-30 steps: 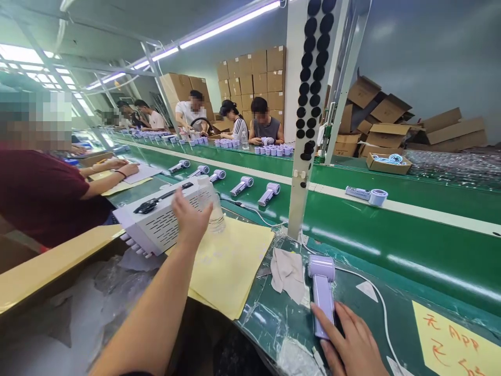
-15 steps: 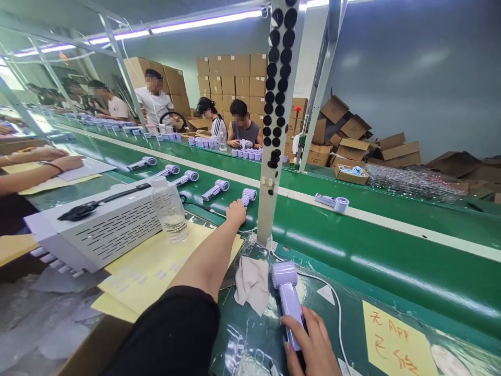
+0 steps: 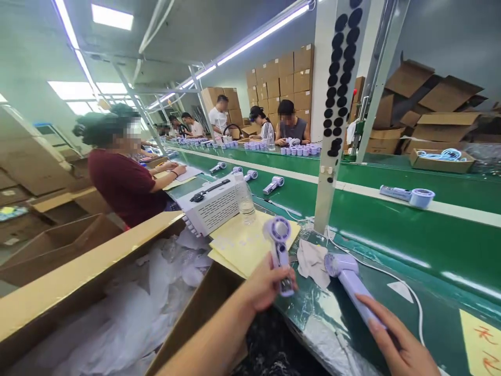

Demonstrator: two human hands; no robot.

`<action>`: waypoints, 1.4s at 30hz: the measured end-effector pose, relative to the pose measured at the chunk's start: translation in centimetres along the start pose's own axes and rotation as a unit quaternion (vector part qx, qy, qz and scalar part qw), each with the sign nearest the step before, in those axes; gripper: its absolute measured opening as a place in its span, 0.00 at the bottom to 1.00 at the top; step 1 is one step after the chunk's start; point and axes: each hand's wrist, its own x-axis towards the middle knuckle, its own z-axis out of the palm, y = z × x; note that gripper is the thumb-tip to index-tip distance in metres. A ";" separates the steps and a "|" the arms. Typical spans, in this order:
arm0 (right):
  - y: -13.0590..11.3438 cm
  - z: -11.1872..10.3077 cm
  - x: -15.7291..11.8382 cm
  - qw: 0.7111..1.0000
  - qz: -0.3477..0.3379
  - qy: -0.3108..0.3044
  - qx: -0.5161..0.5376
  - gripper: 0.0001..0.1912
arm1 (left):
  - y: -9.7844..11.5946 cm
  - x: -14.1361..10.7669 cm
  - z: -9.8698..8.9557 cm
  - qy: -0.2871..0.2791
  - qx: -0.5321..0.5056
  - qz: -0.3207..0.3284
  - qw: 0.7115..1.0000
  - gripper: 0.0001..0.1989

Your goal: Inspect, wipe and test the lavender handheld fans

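My left hand (image 3: 268,279) is wrapped round the handle of a lavender handheld fan (image 3: 280,249), held upright above the table edge with its round head on top. Dark inner parts show along the front of that handle. A second lavender fan (image 3: 354,287) slants across the green tabletop, and my right hand (image 3: 399,339) grips the lower end of its handle. Near the second fan's head lies a crumpled pale cloth (image 3: 313,261). Yellow paper sheets (image 3: 242,245) are spread behind my left hand.
A metal post (image 3: 326,193) rises at the belt edge. More fans, one a lavender fan (image 3: 274,184), lie along the green conveyor (image 3: 376,230). A grey vented box (image 3: 211,209) and plastic bottle (image 3: 246,203) stand left. A carton (image 3: 94,266) holds plastic bags. A co-worker (image 3: 121,172) sits left.
My left hand has picked up a fan from the belt and brought it back over the table edge. The right-hand fan has turned, its head now pointing left. The view has swung left.
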 end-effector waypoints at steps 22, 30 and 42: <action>-10.4 0.3 2.0 0.974 0.065 -0.160 -0.148 0.08 | -1.9 -2.7 5.8 -0.108 -0.274 0.048 0.954 0.31; -10.0 -1.7 1.5 0.978 0.091 -0.183 -0.048 0.06 | -1.4 -2.8 5.1 -0.116 -0.274 0.082 0.951 0.36; -14.3 -3.3 0.3 0.920 0.153 -0.148 0.329 0.16 | -1.4 -2.3 8.1 -0.088 -0.285 0.125 0.946 0.36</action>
